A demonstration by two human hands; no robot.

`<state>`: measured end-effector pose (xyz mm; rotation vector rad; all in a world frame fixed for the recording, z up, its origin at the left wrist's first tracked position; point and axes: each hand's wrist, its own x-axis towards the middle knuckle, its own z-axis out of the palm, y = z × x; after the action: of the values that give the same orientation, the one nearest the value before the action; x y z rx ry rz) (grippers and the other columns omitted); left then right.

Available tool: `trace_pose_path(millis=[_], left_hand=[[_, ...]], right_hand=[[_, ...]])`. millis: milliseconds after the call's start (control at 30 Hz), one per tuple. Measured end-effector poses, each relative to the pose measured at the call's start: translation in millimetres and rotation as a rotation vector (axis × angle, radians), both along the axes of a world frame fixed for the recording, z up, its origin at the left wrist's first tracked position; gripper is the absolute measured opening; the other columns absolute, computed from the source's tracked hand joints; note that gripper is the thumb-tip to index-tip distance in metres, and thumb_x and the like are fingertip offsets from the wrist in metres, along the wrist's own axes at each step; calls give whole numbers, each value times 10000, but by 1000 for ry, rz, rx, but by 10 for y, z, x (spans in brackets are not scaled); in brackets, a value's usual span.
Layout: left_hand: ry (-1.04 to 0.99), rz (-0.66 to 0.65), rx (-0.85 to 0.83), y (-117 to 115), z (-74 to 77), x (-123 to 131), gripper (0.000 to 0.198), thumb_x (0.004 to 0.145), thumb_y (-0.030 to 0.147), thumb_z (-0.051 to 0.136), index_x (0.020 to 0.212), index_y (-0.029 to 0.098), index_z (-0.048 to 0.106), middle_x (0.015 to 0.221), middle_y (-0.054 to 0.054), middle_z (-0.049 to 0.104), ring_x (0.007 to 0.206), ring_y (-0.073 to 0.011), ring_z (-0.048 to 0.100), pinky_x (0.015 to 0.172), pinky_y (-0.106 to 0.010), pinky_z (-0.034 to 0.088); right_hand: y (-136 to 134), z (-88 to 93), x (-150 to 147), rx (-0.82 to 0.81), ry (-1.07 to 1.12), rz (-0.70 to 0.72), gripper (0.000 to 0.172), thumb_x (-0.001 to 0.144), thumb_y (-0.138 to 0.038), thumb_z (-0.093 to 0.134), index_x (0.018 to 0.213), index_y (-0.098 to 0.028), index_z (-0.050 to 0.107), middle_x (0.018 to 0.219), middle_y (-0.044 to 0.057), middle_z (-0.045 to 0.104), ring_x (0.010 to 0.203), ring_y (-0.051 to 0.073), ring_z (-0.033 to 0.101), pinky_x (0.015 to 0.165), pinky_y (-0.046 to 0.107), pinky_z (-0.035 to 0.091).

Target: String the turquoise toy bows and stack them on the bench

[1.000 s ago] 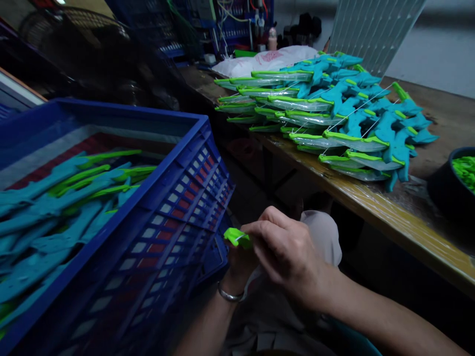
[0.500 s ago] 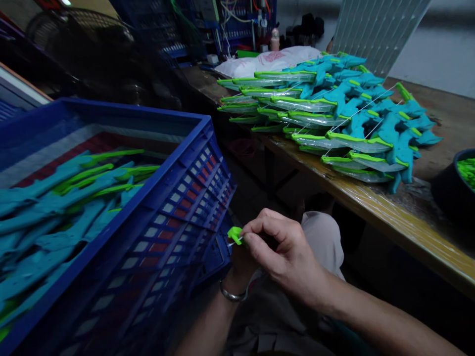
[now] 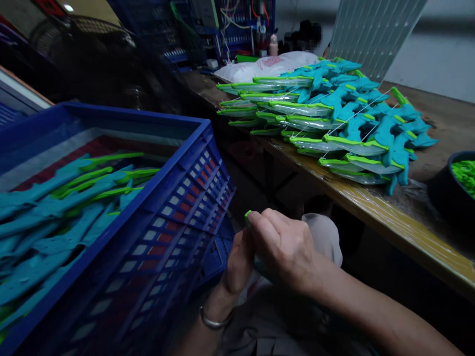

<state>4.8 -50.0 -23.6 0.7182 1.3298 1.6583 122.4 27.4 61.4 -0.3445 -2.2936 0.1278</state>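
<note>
My right hand [image 3: 287, 242] is closed, with thumb and fingers pinched at a small bright green plastic piece [image 3: 248, 214]; only its tip shows. My left hand [image 3: 239, 262], with a metal bracelet at the wrist, is against the right hand, its fingers mostly hidden behind it. A dim patch of teal shows beneath the right hand, probably part of a held teal piece, but its shape is hidden. Both hands are above my lap, between the blue crate [image 3: 163, 188] and the table [image 3: 374, 212].
Teal and green plastic pieces [image 3: 81, 207] fill the crate. On the table lies a pile of teal toy bows [image 3: 345, 109] with green limbs and white strings. A dark tub [image 3: 441, 190] of small green parts [image 3: 465, 173] stands right; a white sack [image 3: 260, 66] lies behind.
The green piece, shown nearly whole before with a white string at it, is now mostly covered by my right fingers. My left hand has come more into view beside the right.
</note>
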Motion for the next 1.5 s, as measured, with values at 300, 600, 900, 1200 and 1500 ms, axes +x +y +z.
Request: trace_pose_path(millis=[300, 600, 900, 1200, 1500], left_hand=[[156, 43, 92, -135, 440, -108, 435, 931, 383, 712, 1336, 268, 602, 1123, -51, 661, 1039, -203, 646, 862, -250, 542], [104, -80, 181, -39, 399, -198, 47, 989, 314, 637, 1021, 281, 642, 918, 37, 617, 520, -101, 610, 500, -241, 522], [215, 94, 124, -88, 394, -184, 159, 920, 353, 743, 898, 204, 693, 835, -1, 625, 750, -134, 602, 658, -200, 494], [51, -58, 180, -79, 508, -156, 98, 954, 307, 695, 883, 241, 708, 771, 26, 602, 537, -94, 552, 492, -205, 484], [-124, 14, 105, -10, 471, -130, 292, 875, 411, 763, 720, 188, 655, 622, 40, 549, 417, -89, 523, 380, -187, 445]], right_hand=[[24, -100, -82, -23, 59, 36, 328, 1087, -124, 324, 849, -161, 546, 794, 64, 576, 701, 169, 536, 586, 290, 412], [76, 471, 251, -541, 353, 55, 106, 1038, -142, 551, 954, -206, 559, 902, 20, 601, 796, 128, 592, 722, 264, 490], [-129, 18, 26, -646, 208, 236, 127, 1046, -186, 563, 932, -166, 615, 1083, 106, 643, 983, 169, 635, 802, 273, 538], [-72, -90, -132, -1459, 371, 321, 359, 948, -482, 712, 799, -188, 570, 563, -45, 585, 464, 109, 599, 430, 183, 434], [-76, -236, -175, -1523, 412, 402, 397, 913, -519, 747, 792, -177, 586, 611, -3, 649, 501, 150, 653, 492, 242, 535]])
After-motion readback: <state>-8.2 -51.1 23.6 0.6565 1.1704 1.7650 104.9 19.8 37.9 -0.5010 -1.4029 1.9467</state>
